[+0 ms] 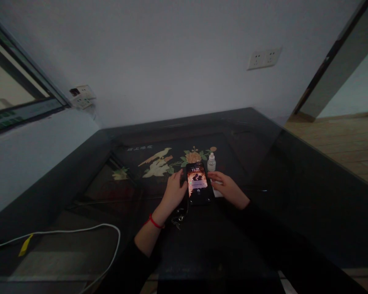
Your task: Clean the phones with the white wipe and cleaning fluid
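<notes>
A smartphone (pixel 197 183) lies face up on the dark glass-topped table (pixel 294 192), its screen lit and showing 11:31. My left hand (pixel 173 192), with a red string on the wrist, rests against the phone's left edge, fingers curved along it. On the phone's right side, my right hand (pixel 228 188) lies over a small white object (pixel 217 192), fingers stretched towards the phone. A small white dropper bottle (pixel 211 162) stands upright just beyond my right hand.
A bunch of keys (pixel 178 217) lies near my left wrist. A white cable (pixel 79 232) with a yellow tag loops over the table's left part. Painted birds and flowers (pixel 159 163) show under the glass. Wall sockets (pixel 264 58) sit on the white wall; wooden floor lies at right.
</notes>
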{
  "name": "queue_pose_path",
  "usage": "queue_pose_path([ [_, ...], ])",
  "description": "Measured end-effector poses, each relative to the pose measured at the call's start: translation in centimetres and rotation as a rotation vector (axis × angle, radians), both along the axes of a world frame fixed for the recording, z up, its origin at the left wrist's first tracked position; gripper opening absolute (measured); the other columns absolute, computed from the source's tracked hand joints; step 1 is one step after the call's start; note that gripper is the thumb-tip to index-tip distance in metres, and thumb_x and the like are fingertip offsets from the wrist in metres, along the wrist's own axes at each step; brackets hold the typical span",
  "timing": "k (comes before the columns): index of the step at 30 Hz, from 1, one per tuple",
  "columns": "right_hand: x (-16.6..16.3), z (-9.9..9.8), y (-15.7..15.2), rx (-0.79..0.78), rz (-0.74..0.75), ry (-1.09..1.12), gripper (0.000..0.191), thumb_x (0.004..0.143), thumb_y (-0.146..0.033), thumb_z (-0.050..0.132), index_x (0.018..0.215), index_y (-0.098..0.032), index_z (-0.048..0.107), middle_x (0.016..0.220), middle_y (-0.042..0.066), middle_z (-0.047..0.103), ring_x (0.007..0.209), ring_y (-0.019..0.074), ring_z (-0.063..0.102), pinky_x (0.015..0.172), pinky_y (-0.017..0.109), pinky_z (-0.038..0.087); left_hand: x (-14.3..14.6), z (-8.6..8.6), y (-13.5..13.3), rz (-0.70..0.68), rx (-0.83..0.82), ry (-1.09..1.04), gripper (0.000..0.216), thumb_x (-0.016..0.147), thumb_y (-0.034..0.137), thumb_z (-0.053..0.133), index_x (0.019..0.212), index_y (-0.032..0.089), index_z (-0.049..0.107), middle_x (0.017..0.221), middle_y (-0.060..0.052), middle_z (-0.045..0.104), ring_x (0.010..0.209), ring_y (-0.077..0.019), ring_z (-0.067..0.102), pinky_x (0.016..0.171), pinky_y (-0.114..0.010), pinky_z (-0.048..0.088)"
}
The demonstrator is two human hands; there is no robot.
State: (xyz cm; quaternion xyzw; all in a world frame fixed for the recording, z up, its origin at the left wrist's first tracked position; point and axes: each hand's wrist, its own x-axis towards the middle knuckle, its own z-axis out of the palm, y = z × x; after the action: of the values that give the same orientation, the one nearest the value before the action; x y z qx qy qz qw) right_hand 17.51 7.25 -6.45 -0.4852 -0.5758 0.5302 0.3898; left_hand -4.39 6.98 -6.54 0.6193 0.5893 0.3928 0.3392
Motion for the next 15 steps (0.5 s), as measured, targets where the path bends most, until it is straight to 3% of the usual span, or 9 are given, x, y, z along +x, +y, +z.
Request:
queue_pose_path([
  [3, -0.2, 0.2, 0.0, -0.011, -0.013, -0.004, 0.034, 0.076, -0.010, 0.057, 0.109, -0.019, 0.062, 0.117, 0.012, 0.068, 0.115, 0.0225, 0.061, 0.095, 0.041, 0.050, -0.1, 0.0, -0.3, 0.028, -0.001, 0.096, 0.037, 0.076, 0.029, 0.062, 0.111, 0.019, 0.066, 0.125, -0.012, 0.056, 0.129, -0.0324, 0.039, 0.113, -0.051, 0.022],
  [8, -0.6, 0.5, -0.2, -0.025, -0.047, 0.020, 0.036, 0.074, -0.012, 0.059, 0.109, -0.017, 0.064, 0.115, 0.013, 0.068, 0.111, 0.0241, 0.063, 0.089, 0.040, 0.052, 0.6, -0.1, -0.1, 0.009, -0.033, 0.062, 0.028, 0.073, 0.027, 0.063, 0.098, 0.016, 0.069, 0.116, -0.012, 0.059, 0.121, -0.0281, 0.048, 0.110, -0.046, 0.030],
  [11, -0.6, 0.9, -0.5, -0.026, -0.066, 0.057, 0.035, 0.074, -0.015, 0.059, 0.109, -0.017, 0.064, 0.112, 0.013, 0.070, 0.108, 0.0242, 0.064, 0.081, 0.036, 0.054, 0.8, 0.0, 0.1, 0.008, -0.058, -0.051, 0.030, 0.074, 0.024, 0.061, 0.103, 0.015, 0.064, 0.115, -0.012, 0.061, 0.111, -0.0237, 0.056, 0.103, -0.040, 0.039],
  [15, -0.5, 1.7, -1.0, -0.015, -0.096, 0.125, 0.034, 0.078, -0.024, 0.059, 0.110, -0.015, 0.064, 0.110, 0.014, 0.071, 0.102, 0.0230, 0.066, 0.074, 0.032, 0.053, 1.2, -0.1, -0.3, 0.018, -0.126, -0.240, 0.040, 0.081, 0.031, 0.054, 0.118, 0.018, 0.047, 0.098, -0.008, 0.067, 0.083, -0.0187, 0.066, 0.079, -0.036, 0.052],
])
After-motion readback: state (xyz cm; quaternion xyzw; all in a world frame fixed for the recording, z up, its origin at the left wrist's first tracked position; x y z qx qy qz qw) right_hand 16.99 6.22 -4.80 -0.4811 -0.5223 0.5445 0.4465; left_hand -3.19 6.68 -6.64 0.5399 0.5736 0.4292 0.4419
